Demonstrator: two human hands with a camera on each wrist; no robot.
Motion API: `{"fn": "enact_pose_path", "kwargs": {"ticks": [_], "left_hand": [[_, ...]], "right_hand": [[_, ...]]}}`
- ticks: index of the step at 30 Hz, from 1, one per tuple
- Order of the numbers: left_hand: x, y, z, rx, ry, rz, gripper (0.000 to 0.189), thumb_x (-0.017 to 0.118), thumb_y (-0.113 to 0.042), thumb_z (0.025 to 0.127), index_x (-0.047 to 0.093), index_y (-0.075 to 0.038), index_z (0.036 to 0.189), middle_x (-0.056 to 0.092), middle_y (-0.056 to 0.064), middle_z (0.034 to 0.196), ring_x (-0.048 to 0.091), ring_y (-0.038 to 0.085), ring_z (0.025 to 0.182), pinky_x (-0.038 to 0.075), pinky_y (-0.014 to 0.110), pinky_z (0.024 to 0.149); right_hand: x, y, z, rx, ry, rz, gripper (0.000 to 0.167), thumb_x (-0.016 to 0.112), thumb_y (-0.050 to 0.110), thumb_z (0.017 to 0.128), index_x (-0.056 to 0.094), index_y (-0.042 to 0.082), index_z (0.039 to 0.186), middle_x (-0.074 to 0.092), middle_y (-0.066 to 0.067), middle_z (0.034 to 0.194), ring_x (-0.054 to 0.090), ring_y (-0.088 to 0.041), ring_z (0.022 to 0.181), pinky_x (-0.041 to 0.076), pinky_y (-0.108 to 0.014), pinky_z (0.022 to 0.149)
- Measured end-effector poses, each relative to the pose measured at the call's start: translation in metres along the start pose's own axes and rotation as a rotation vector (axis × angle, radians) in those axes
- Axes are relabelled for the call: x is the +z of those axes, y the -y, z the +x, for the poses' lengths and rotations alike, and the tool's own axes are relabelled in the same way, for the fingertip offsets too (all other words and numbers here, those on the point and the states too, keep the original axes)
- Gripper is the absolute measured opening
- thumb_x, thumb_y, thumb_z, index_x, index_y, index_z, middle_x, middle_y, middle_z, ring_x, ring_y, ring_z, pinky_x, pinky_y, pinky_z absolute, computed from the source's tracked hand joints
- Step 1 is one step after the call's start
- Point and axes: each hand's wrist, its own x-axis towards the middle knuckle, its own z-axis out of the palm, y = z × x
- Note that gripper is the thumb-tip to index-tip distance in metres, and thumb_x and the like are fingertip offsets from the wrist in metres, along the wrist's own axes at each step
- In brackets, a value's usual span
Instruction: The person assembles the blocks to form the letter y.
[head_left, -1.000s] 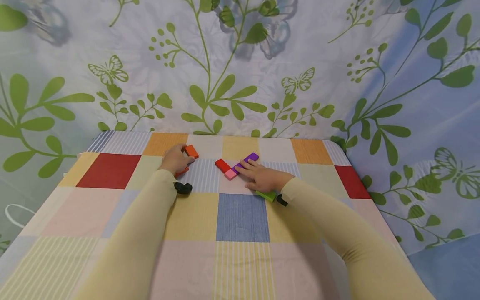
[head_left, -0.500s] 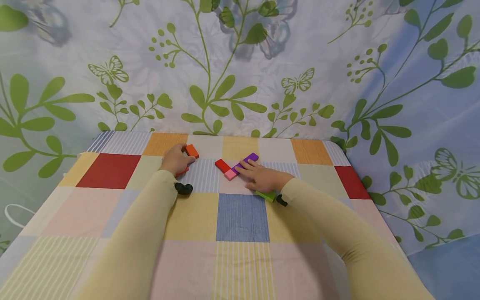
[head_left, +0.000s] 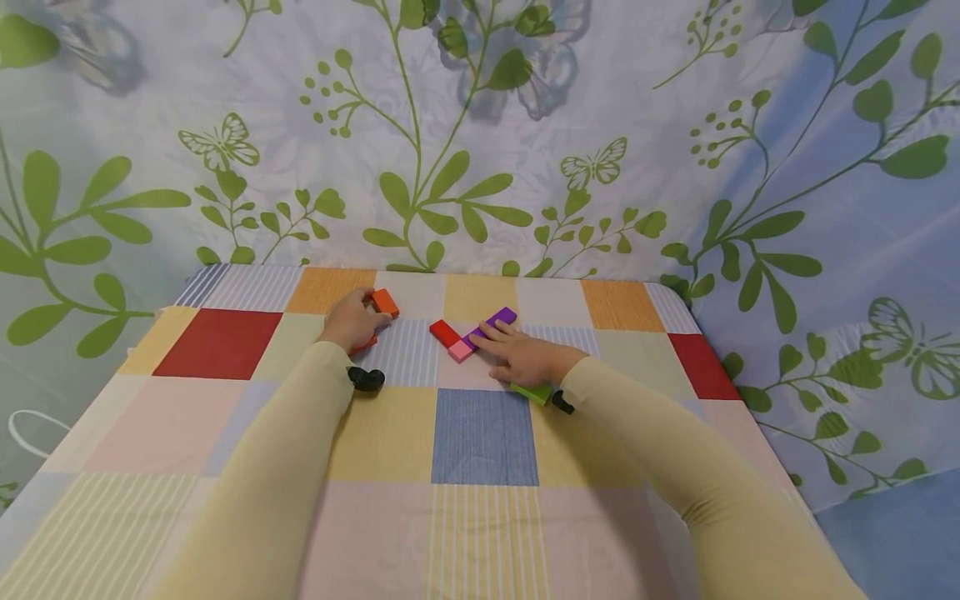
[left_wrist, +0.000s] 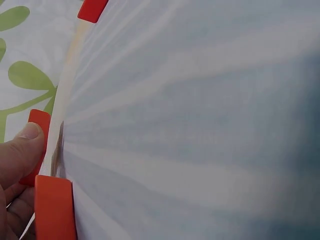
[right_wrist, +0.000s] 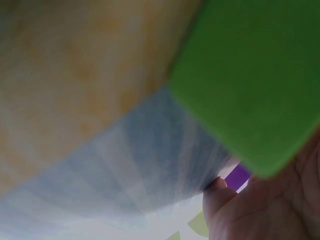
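My left hand (head_left: 349, 320) pinches an orange-red block (head_left: 386, 302) at the far left of the table. In the left wrist view the thumb (left_wrist: 25, 142) presses on its broad face. A second orange-red block (head_left: 365, 343) lies close below that palm, partly covered by the hand. My right hand (head_left: 522, 354) lies palm down with its fingers extended over a long purple block (head_left: 501, 317). The purple block meets a small pink block (head_left: 461, 351), which adjoins a red block (head_left: 446, 333), together making a V. Beneath the right wrist sits a green block (head_left: 531, 392), large in the right wrist view.
A patchwork cloth (head_left: 486, 437) covers the table, whose back edge stands against a leaf-patterned curtain (head_left: 450, 133). Each wrist carries a black device; the left one (head_left: 367, 379) shows more fully. A white cable loop (head_left: 33, 432) hangs at the left edge.
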Motion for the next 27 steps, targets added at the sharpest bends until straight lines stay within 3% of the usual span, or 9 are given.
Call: {"fn": "enact_pose_path", "kwargs": {"ticks": [15, 27], "left_hand": [[-0.0015, -0.0007, 0.0006, 0.022, 0.009, -0.002, 0.075, 0.071, -0.031, 0.101, 0.035, -0.009, 0.162, 0.045, 0.018, 0.162, 0.044, 0.038, 0.147, 0.034, 0.058, 0.124], [-0.0017, -0.0002, 0.0008, 0.043, 0.006, 0.008, 0.077, 0.072, -0.033, 0.099, 0.036, -0.007, 0.162, 0.048, 0.018, 0.161, 0.043, 0.039, 0.148, 0.032, 0.058, 0.124]], "right_hand": [[-0.002, 0.0021, -0.0026, 0.007, -0.008, 0.0, 0.078, 0.052, 0.041, 0.109, 0.005, 0.03, 0.17, -0.006, -0.003, 0.179, -0.008, -0.035, 0.165, 0.011, -0.054, 0.132], [-0.0036, 0.0039, -0.0047, 0.011, -0.01, 0.025, 0.078, 0.054, 0.041, 0.108, 0.006, 0.032, 0.17, -0.005, -0.003, 0.179, -0.009, -0.034, 0.165, 0.013, -0.055, 0.132]]}}
